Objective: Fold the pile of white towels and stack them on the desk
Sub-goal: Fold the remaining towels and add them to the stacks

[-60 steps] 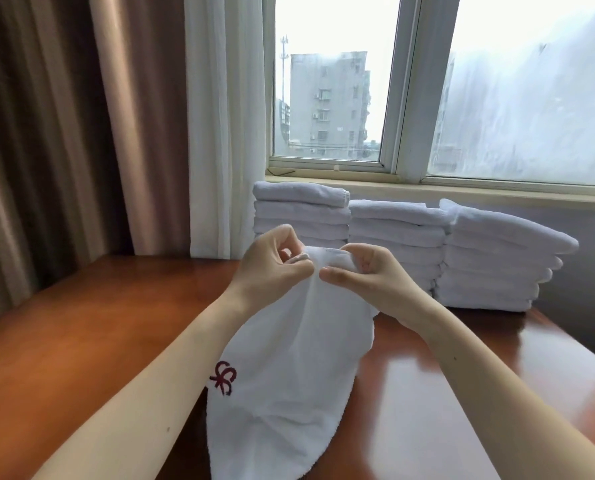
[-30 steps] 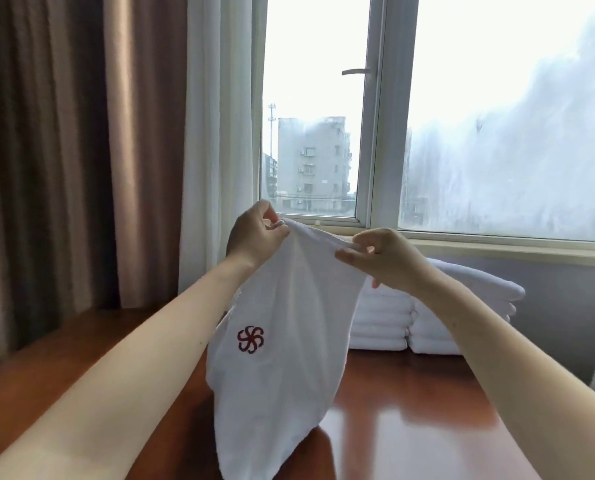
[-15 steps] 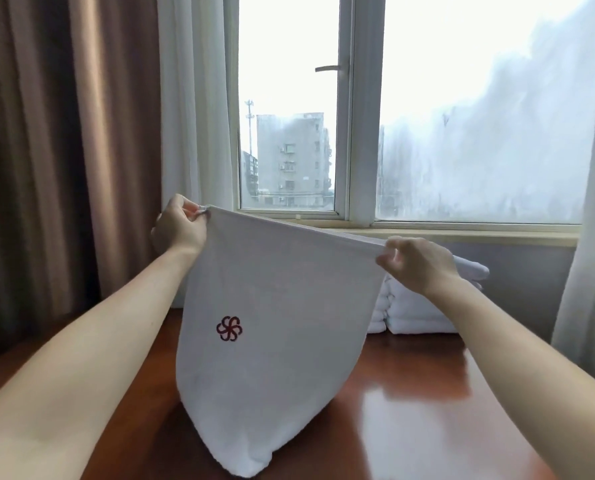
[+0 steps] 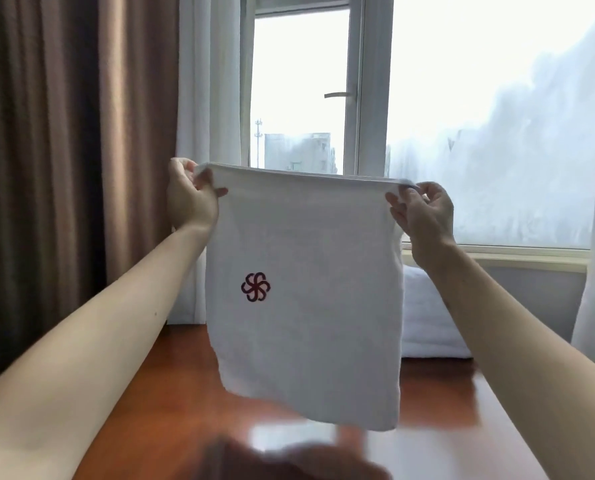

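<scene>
White towel [image 4: 310, 306] hangs stretched between left hand [image 4: 188, 199] and right hand [image 4: 422, 216]

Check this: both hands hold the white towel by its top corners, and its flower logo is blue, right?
No. The head view shows the flower logo on the white towel is dark red, not blue; the rest is right.

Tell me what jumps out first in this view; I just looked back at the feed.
A white towel hangs spread flat in mid-frame over the wooden desk, its top corners pinched by the left grip and right grip. A dark red pinwheel logo marks its left half. Behind it to the right, folded white towels sit on the desk below the bright window.
</scene>
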Available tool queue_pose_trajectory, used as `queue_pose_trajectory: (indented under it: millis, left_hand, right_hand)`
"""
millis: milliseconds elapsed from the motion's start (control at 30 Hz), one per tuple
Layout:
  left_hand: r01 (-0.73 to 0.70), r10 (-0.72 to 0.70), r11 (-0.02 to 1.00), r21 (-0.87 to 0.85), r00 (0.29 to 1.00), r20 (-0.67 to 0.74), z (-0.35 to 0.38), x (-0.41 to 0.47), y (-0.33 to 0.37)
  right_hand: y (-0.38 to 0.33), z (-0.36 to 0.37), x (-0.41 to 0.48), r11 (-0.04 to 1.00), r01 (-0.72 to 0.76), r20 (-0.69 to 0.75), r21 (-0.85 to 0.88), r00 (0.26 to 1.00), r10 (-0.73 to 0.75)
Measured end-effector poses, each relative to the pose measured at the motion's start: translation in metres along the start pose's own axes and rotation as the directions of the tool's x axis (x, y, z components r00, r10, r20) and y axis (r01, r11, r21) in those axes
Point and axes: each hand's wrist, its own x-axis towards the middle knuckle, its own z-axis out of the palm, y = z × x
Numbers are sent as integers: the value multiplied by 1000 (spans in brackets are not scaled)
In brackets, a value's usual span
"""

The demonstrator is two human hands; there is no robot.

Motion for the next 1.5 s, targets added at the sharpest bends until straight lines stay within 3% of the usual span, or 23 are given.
queue_pose_trajectory:
  millis: [133, 233, 400, 533, 867, 1100, 1367, 1500]
  left_hand:
    - [-98, 96, 994, 58, 995, 22, 2, -6, -2]
    - [-88, 86, 989, 119, 996, 17, 0, -7, -4]
    - [-1, 5, 992, 127, 1000, -28, -9, -13, -15]
    - [-11, 24, 989, 148, 996, -89, -33, -9, -21]
    - [115, 16, 872, 476, 965, -262, -164, 25, -35]
    - [187, 33, 805, 563, 934, -357, -245, 25, -41]
    - [293, -3, 736, 610, 903, -430, -293, 42, -56]
    - [299, 55, 674, 676, 892, -450, -303, 69, -76]
  right_hand:
    - [3, -2, 1, 990, 105, 5, -93, 994, -105]
    - [6, -3, -3, 982, 130, -1, -137, 991, -131]
    - [12, 1, -15, 983, 111, -12, -149, 993, -114]
    - [17, 22, -24, 996, 28, 51, -89, 998, -24]
    - [67, 137, -48, 984, -170, 314, -45, 933, 175]
    - [114, 218, -76, 956, -292, 456, -13, 849, 266]
    - [169, 291, -83, 964, -266, 537, 18, 816, 216]
    - [194, 327, -73, 978, -209, 556, -2, 813, 175]
